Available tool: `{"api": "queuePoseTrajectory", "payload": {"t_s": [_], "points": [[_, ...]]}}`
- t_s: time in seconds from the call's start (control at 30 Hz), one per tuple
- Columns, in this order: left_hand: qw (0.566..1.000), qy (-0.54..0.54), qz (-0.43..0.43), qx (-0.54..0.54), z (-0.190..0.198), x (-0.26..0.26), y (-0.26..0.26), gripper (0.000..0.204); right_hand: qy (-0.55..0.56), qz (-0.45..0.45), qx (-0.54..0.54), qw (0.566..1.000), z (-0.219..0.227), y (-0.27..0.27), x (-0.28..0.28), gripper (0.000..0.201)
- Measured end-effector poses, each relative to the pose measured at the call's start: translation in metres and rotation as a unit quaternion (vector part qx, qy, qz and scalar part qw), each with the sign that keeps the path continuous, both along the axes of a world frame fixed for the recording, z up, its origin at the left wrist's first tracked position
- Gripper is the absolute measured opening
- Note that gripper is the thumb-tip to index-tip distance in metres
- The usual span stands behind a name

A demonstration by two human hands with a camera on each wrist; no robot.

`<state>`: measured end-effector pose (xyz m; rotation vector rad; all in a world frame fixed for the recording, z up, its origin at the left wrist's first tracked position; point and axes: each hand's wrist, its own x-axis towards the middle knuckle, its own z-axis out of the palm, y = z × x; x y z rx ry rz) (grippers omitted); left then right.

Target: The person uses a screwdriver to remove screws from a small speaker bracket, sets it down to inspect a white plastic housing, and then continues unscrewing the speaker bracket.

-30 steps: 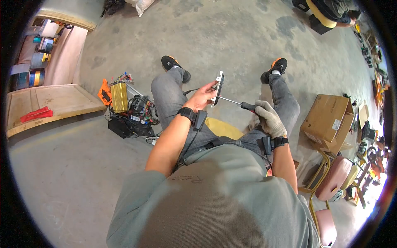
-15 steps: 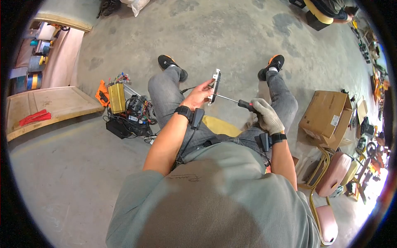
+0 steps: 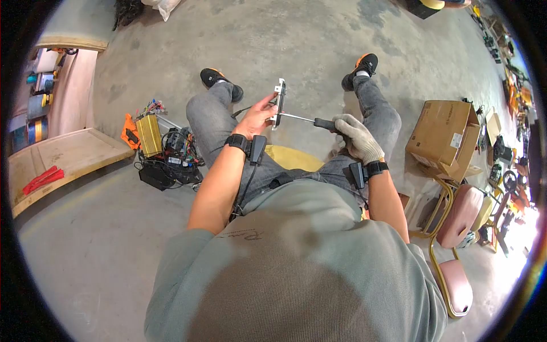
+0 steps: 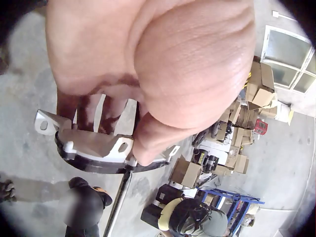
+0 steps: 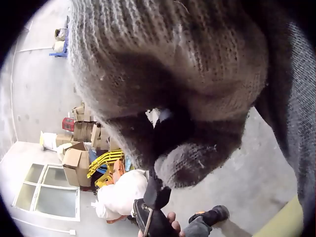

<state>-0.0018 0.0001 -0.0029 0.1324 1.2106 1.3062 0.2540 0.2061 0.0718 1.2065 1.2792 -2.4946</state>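
Observation:
The bare left hand (image 3: 254,121) pinches a thin white-and-black part (image 3: 279,104) held upright in the head view. In the left wrist view, the left hand (image 4: 153,59) has its thumb on this part (image 4: 91,143), which shows white tabs with holes and a curved black edge. The gloved right hand (image 3: 360,138) grips the black handle of a screwdriver (image 3: 325,123). Its metal shaft (image 4: 118,202) reaches the part's black side; the tip's contact is hidden. In the right wrist view, gloved fingers (image 5: 187,165) curl round the dark handle (image 5: 157,190).
Wired electronics with a gold box (image 3: 149,135) lie on the floor beside the left leg, near a low wooden panel (image 3: 74,159) bearing a red item (image 3: 44,179). A cardboard box (image 3: 436,134) and chairs (image 3: 460,216) stand at right. A yellow seat (image 3: 293,158) shows between the legs.
The head view has shifted, so floor objects, legs and hands appear farther up and left. Both hands keep their grips, and the screwdriver shaft looks slightly more level.

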Motion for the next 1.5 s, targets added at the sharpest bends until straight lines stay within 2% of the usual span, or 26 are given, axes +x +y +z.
{"api": "queuePoseTrajectory", "payload": {"t_s": [0.23,0.43,0.5,0.63,0.83,0.9,1.03,1.1,1.2,1.4,1.5], "points": [[1.000,0.005,0.001,0.004,-0.001,0.001,0.000,0.059,-0.003,-0.029,-0.026,0.999,0.005,-0.004,-0.003,0.026],[1.000,-0.001,0.010,0.009,-0.003,0.002,0.000,0.057,0.015,-0.025,0.033,0.999,-0.003,-0.005,-0.003,0.027],[1.000,-0.006,0.027,0.013,0.000,0.004,0.001,0.058,0.011,-0.039,-0.015,0.999,-0.002,-0.004,-0.002,0.024],[0.999,-0.007,0.033,0.010,-0.001,0.004,0.001,0.058,-0.015,-0.021,-0.018,0.999,0.000,-0.001,-0.001,0.023],[1.000,-0.002,0.002,0.017,-0.005,0.001,0.000,0.057,-0.015,-0.041,-0.053,0.998,0.000,-0.003,-0.003,0.024],[1.000,-0.007,0.023,0.019,-0.004,0.003,0.000,0.059,-0.006,-0.042,0.028,0.999,0.002,-0.007,-0.006,0.026],[1.000,0.000,0.007,0.014,-0.004,0.002,0.000,0.056,0.012,-0.030,0.049,0.998,-0.008,-0.005,-0.001,0.027],[1.000,-0.002,0.009,0.007,-0.005,0.002,0.000,0.057,0.013,-0.031,-0.034,0.999,-0.010,-0.001,0.001,0.027],[1.000,-0.004,0.015,0.021,-0.007,0.002,0.000,0.058,-0.008,-0.045,-0.053,0.998,-0.007,-0.002,0.000,0.026],[1.000,-0.002,0.008,0.005,-0.007,0.002,0.001,0.058,-0.002,-0.047,0.006,0.999,-0.003,-0.006,-0.003,0.026],[1.000,-0.012,0.010,-0.011,-0.005,0.003,0.000,0.057,0.010,-0.051,-0.034,0.998,-0.007,0.000,0.001,0.028]]}}
